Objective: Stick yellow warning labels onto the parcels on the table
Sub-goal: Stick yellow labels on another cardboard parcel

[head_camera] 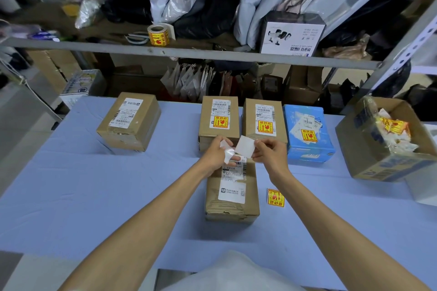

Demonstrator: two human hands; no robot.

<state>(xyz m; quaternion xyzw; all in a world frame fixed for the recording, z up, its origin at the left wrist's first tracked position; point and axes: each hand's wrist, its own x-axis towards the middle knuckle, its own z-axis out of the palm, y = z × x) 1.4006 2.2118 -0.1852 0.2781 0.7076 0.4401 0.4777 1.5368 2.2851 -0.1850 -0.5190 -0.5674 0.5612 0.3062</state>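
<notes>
Both hands meet above a brown parcel (233, 205) in the middle of the blue table (94, 196). My right hand (268, 152) pinches a square label (246, 146) that shows its white back. My left hand (216, 152) holds the glossy backing paper (227, 153), partly peeled off it. The parcel below carries only white shipping labels. A loose yellow warning label (275, 197) lies on the table to its right. Two brown parcels (218, 118) (263, 123) and a blue parcel (307, 132) behind bear yellow labels. A brown parcel (130, 120) at the left has none.
An open cardboard box (383, 160) with crumpled backing scraps stands at the right table edge. On the metal shelf (189, 53) behind sit a roll of yellow labels (159, 35), scissors (136, 37), bags and a white box. Boxes and packets lie under the shelf.
</notes>
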